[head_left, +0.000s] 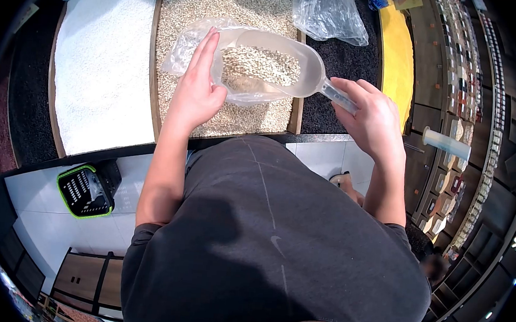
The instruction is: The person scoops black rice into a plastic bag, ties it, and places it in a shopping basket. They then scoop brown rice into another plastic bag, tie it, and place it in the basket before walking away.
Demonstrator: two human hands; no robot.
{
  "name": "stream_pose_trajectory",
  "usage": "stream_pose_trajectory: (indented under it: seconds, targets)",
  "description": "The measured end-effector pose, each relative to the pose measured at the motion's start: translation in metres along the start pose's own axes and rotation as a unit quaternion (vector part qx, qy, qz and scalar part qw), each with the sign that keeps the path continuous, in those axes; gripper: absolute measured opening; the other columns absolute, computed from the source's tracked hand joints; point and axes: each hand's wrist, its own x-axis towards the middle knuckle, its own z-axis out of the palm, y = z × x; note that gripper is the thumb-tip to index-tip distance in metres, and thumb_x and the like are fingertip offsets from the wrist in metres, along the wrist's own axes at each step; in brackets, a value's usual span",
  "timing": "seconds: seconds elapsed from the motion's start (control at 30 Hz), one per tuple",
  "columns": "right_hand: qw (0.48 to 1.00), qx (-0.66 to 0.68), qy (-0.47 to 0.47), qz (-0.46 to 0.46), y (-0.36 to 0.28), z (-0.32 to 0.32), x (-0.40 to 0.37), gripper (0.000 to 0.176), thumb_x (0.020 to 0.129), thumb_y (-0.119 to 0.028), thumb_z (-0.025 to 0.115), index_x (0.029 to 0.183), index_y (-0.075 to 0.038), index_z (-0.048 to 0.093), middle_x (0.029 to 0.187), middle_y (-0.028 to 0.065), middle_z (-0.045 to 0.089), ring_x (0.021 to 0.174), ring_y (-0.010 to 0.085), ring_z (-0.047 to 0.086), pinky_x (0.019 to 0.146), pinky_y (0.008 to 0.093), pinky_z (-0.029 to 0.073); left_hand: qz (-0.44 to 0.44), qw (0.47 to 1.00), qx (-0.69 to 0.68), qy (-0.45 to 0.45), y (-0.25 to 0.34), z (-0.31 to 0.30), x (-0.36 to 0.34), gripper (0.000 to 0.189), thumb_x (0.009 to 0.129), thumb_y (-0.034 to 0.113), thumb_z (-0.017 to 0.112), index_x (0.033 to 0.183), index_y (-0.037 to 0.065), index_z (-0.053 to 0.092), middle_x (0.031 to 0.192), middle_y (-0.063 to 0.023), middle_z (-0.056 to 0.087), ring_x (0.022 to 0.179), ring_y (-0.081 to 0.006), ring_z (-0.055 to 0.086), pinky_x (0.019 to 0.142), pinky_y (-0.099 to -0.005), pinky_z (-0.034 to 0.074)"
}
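My right hand [372, 112] is closed around the handle of a translucent plastic scoop [313, 66], which points left. Pale grains [261, 65] lie in its bowl. The scoop's front end is at a clear plastic bag [188, 42], whose film also shows along the near side of the bowl. My left hand [200, 85] is at the bag beside the scoop's front end, fingers straight and together, thumb apart toward the bowl. It appears to hold the bag, though the palm side is hidden. Both hands are above a bin of pale speckled grains [221, 0].
White grains [106, 60] fill the bin at left, black grains [339, 68] and yellow grains [397, 69] those at right. Another clear bag [330, 13] lies over the black grains. A green-rimmed black basket [87, 191] is on the floor at left. Shelves with packed goods [461, 73] line the right.
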Motion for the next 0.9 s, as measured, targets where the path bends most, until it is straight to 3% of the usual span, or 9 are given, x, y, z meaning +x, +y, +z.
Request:
stream_pose_trajectory:
  seconds: [0.3, 0.4, 0.47, 0.67, 0.9]
  targets:
    - [1.0, -0.016, 0.015, -0.013, 0.0009, -0.0003, -0.0006, 0.032, 0.08, -0.015, 0.077, 0.112, -0.014, 0.072, 0.081, 0.0074, 0.064, 0.071, 0.0308, 0.066, 0.063, 0.0406, 0.053, -0.015, 1.0, -0.003, -0.009, 0.001, -0.0006, -0.0002, 0.091, 0.074, 0.003, 0.053, 0.16, 0.007, 0.025, 0.166, -0.0141, 0.027, 0.15, -0.0335, 0.034, 0.098, -0.0341, 0.053]
    - [1.0, -0.017, 0.015, -0.016, 0.0006, -0.0007, -0.0004, 0.033, 0.08, -0.015, 0.076, 0.113, -0.014, 0.072, 0.081, 0.0072, 0.063, 0.07, 0.0305, 0.066, 0.062, 0.0406, 0.053, -0.013, 1.0, -0.009, -0.009, 0.0023, -0.0005, 0.0003, 0.091, 0.074, 0.003, 0.053, 0.16, 0.007, 0.024, 0.166, -0.0158, 0.028, 0.151, -0.0346, 0.032, 0.107, -0.0361, 0.048]
    - [1.0, -0.012, 0.015, -0.018, 0.0006, -0.0004, 0.0, 0.033, 0.081, -0.015, 0.076, 0.114, -0.015, 0.072, 0.08, 0.0071, 0.063, 0.07, 0.0304, 0.066, 0.062, 0.0406, 0.053, -0.024, 0.999, -0.043, 0.0, 0.0044, -0.0005, 0.0003, 0.09, 0.073, 0.005, 0.052, 0.159, 0.006, 0.028, 0.162, -0.0214, 0.033, 0.151, -0.0359, 0.031, 0.12, -0.0395, 0.031]
    - [0.999, -0.032, 0.022, -0.026, 0.0009, -0.0017, 0.0003, 0.035, 0.081, -0.015, 0.076, 0.116, -0.016, 0.072, 0.08, 0.0069, 0.06, 0.069, 0.0299, 0.065, 0.062, 0.0406, 0.053, -0.023, 0.998, -0.05, 0.004, -0.0016, 0.0001, 0.0008, 0.091, 0.073, 0.004, 0.052, 0.16, 0.007, 0.028, 0.162, -0.0238, 0.033, 0.144, -0.0334, 0.043, 0.108, -0.0342, 0.042]
    - [0.996, -0.063, 0.032, -0.055, 0.0017, -0.0033, 0.0039, 0.035, 0.08, -0.015, 0.075, 0.115, -0.017, 0.072, 0.079, 0.0062, 0.059, 0.067, 0.029, 0.065, 0.061, 0.04, 0.053, -0.035, 0.997, -0.066, -0.001, 0.0013, -0.0016, 0.001, 0.091, 0.072, 0.004, 0.053, 0.16, 0.006, 0.029, 0.162, -0.024, 0.033, 0.143, -0.0328, 0.045, 0.106, -0.0334, 0.043]
